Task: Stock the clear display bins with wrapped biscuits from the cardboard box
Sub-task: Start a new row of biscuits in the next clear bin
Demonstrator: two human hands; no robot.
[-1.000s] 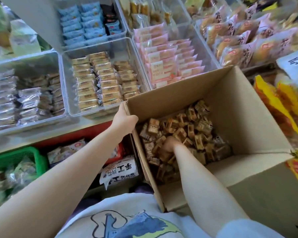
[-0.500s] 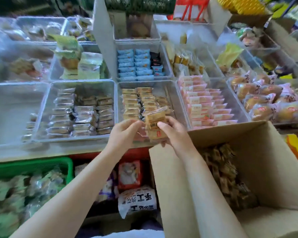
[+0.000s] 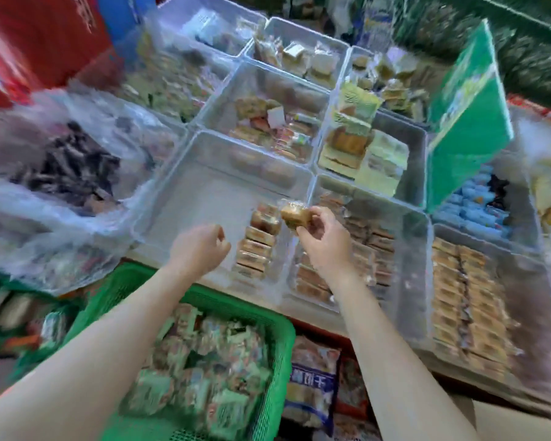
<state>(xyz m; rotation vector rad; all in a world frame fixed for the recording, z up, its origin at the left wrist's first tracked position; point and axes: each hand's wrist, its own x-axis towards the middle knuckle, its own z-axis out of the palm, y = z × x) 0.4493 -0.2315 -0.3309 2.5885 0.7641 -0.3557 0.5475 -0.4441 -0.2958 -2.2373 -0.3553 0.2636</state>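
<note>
The right hand (image 3: 323, 238) is raised over the seam between two clear bins, its fingers (image 3: 320, 214) and thumb pinching a wrapped biscuit (image 3: 296, 214) — a small brown block in clear film. The biscuit hangs just above the far end of a short row of biscuits (image 3: 256, 241), which runs along the right wall of a mostly bare clear bin (image 3: 191, 214).

The left hand (image 3: 199, 249) hovers over the near part of that same bin, just left of the row; its fingers are loosely curled and hold nothing.

To the right, touching the first bin wall to wall, a second clear bin (image 3: 411, 249) holds rows of brown wrapped packets. Further right, another bin (image 3: 497, 300) is packed with tan packets in neat columns.

Near the person, below the edge of the bench, a green basket (image 3: 280, 345) is filled with pale green wrapped snacks. Far left lies a clear plastic bag (image 3: 67, 167) of dark pieces. A corner of the cardboard box (image 3: 522, 421) shows at the near right — its contents are out of view.
</note>
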